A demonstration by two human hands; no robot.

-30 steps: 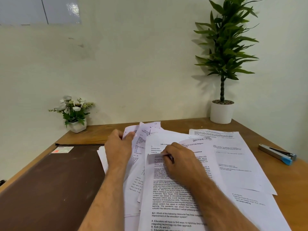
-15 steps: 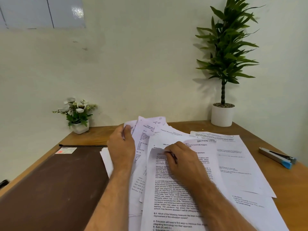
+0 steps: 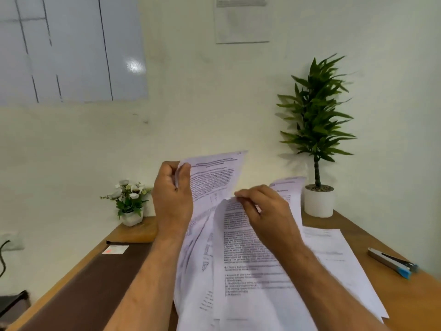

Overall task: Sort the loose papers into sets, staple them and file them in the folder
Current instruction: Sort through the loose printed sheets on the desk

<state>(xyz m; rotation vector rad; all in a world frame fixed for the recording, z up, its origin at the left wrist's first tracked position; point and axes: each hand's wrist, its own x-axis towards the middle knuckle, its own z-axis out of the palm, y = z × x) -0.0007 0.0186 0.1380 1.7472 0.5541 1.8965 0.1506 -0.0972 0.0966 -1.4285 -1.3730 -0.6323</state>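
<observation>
Papers [image 3: 241,271] fill the middle of the wooden desk [image 3: 405,297], but going from the left: a black cable [image 3: 2,259] hangs by a wall socket, and a dark brown folder [image 3: 78,295] lies closed along the desk's left side, with a small white label [image 3: 115,249] near its far corner. Behind it, against the wall, stands a small white pot of pale flowers [image 3: 128,201].

Next comes the left hand [image 3: 172,199], raised off the desk and clenched on the top left corner of a printed sheet [image 3: 214,177], thumb in front and fingers behind. That sheet stands nearly upright, curling back at its top edge. Just beside it the right hand [image 3: 267,213] pinches the top edge of another printed page [image 3: 245,249] between thumb and fingertips, its top lifted while its lower part lies on the pile (the print is too blurred to read). A further sheet [image 3: 290,189] rises behind the right hand.

More white sheets [image 3: 338,261] lie flat to the right, overlapping. Beyond them, well apart from the hands, a grey stapler [image 3: 392,262] with a blue end rests on bare wood near the right edge. A tall green plant [image 3: 316,125] in a white pot stands in the far right corner.
</observation>
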